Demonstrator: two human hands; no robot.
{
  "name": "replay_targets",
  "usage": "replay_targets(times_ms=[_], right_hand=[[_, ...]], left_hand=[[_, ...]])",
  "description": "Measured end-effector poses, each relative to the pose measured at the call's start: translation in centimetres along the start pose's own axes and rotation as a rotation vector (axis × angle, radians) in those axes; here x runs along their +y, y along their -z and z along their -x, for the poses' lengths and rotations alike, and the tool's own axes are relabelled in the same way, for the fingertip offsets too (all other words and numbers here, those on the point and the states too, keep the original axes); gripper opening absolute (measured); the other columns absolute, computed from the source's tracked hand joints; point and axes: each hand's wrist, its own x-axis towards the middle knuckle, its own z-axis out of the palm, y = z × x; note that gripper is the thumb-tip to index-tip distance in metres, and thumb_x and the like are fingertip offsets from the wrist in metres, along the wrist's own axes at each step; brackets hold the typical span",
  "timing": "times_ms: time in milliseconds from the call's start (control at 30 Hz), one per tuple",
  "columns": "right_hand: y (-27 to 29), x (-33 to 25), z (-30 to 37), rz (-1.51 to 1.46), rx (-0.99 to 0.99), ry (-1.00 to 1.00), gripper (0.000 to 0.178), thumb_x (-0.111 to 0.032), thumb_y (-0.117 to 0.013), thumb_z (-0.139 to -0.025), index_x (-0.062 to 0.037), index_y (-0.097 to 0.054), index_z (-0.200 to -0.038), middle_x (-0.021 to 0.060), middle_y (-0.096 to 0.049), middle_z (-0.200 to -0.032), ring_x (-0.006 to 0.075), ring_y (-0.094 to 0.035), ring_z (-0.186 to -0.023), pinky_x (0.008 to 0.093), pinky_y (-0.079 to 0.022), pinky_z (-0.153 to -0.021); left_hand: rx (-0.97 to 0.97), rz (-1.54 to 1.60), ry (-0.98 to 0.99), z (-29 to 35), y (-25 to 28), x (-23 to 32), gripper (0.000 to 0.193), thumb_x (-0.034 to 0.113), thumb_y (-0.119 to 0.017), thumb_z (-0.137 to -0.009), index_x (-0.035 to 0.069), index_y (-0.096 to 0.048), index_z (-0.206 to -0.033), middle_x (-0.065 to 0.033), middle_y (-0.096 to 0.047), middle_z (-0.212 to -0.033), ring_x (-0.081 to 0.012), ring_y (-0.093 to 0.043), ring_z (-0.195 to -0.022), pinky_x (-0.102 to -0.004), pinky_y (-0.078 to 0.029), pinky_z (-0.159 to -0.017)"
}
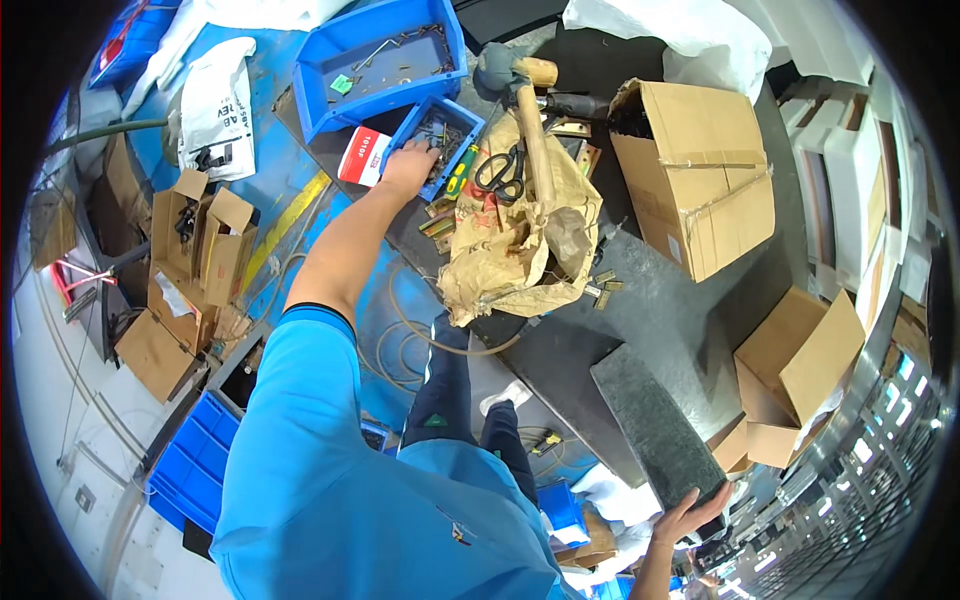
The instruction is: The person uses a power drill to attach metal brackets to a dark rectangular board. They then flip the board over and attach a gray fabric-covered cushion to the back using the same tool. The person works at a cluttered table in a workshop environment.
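My left hand [410, 168] reaches into a small blue bin [474, 122] that holds small dark metal parts. Its fingers are curled down over the parts, and whatever they pinch is too small to make out. A red and white box [364, 156] stands against that bin, just left of the hand. At the lower right, my right hand [688, 518] grips the near end of a long, dark grey rectangular slab [660, 425], thumb on top and fingers at the edge. The slab slants over the edge of the dark table [560, 365].
Crumpled brown paper [500, 265] lies mid-table under a wooden-handled mallet [540, 150] and black-handled scissors [502, 175]. Beyond the small bin sits a larger blue bin [385, 75]. Cardboard boxes stand at right, one closed [705, 180], one with raised flaps [815, 365].
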Motion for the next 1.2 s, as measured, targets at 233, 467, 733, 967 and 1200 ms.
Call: replay_targets(times_ms=[233, 467, 733, 967, 1200], right_hand=[[-0.4, 0.7, 0.1, -0.007, 0.016, 0.002, 0.067, -0.047, -0.041, -0.102, 0.0037, -0.036, -0.145, 0.0244, -0.033, -0.151, 0.0395, -0.030, -0.141, 0.0518, -0.023, -0.115], [-0.3, 0.5, 0.0, 0.003, 0.021, 0.010, 0.066, -0.047, -0.041, -0.102, 0.0037, -0.036, -0.145, 0.0243, -0.033, -0.151, 0.0395, -0.031, -0.141, 0.0517, -0.023, -0.115], [-0.6, 1.1, 0.4, 0.039, 0.020, -0.014, 0.068, -0.050, -0.040, -0.102, 0.0023, -0.036, -0.145, 0.0246, -0.034, -0.150, 0.0392, -0.032, -0.140, 0.0521, -0.025, -0.114], [-0.2, 0.6, -0.1, 0.066, 0.008, -0.010, 0.067, -0.048, -0.040, -0.102, 0.0023, -0.035, -0.146, 0.0250, -0.032, -0.151, 0.0398, -0.031, -0.140, 0.0519, -0.025, -0.114], [-0.3, 0.5, 0.0, 0.040, 0.008, -0.013, 0.067, -0.048, -0.042, -0.102, 0.0023, -0.035, -0.146, 0.0251, -0.033, -0.151, 0.0396, -0.031, -0.141, 0.0518, -0.024, -0.115]], left_hand=[[0.017, -0.018, -0.093, 0.1, -0.9, -1.3, 0.025, 0.009, -0.056, -0.087, 0.010, -0.060, -0.112, -0.0139, -0.058, -0.115, -0.0333, -0.056, -0.113, -0.0415, -0.052, -0.090], [0.240, 0.680, 0.245, 0.6, -0.7, -0.8, 0.013, 0.013, -0.058, -0.096, 0.004, -0.058, -0.105, -0.0111, -0.062, -0.094, -0.0254, -0.064, -0.089, -0.0385, -0.051, -0.077], [-0.063, 2.185, 0.454, 2.8, 0.9, -1.1, 0.023, 0.008, -0.054, -0.095, 0.001, -0.058, -0.116, -0.0122, -0.063, -0.105, -0.0239, -0.063, -0.102, -0.0380, -0.054, -0.091], [-0.023, 2.421, 0.543, 3.2, 1.8, -1.9, 0.034, 0.019, -0.045, -0.102, -0.006, -0.052, -0.123, -0.0209, -0.062, -0.115, -0.0319, -0.064, -0.107, -0.0434, -0.053, -0.099], [-0.078, 2.381, 0.486, 3.6, 1.6, -2.1, 0.041, 0.026, -0.043, -0.105, -0.006, -0.049, -0.130, -0.0224, -0.057, -0.130, -0.0320, -0.058, -0.121, -0.0427, -0.050, -0.104]])
